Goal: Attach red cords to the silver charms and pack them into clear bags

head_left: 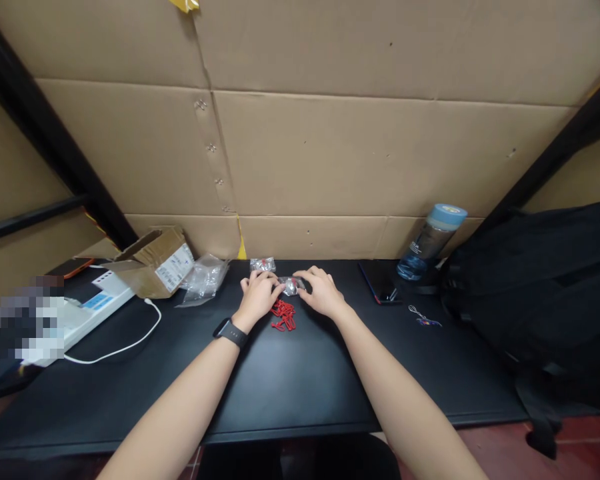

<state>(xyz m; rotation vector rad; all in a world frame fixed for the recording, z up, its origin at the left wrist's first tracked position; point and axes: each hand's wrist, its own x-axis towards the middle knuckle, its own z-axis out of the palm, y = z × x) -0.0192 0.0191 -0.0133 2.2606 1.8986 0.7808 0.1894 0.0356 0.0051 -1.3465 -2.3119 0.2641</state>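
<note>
Between my two hands lies a small clear plastic packet (pixel 291 287) with something silvery and red in it, on the black table. My left hand (pixel 259 295), with a dark watch on its wrist, has its thumb and fingers at the packet's left side. At its right side my right hand (pixel 321 291) touches the packet with curved fingers. Both hands hold the packet by its edges. A tangle of red cord (pixel 285 316) rests just in front of it. Behind my left hand is another clear packet (pixel 263 264).
An open cardboard box (pixel 153 263), a crumpled plastic bag (pixel 205 279) and a white power strip (pixel 97 310) with a cable are at left. At right are a phone (pixel 380 283), a water bottle (pixel 430 241), a small charm (pixel 425 320) and a black backpack (pixel 540 293).
</note>
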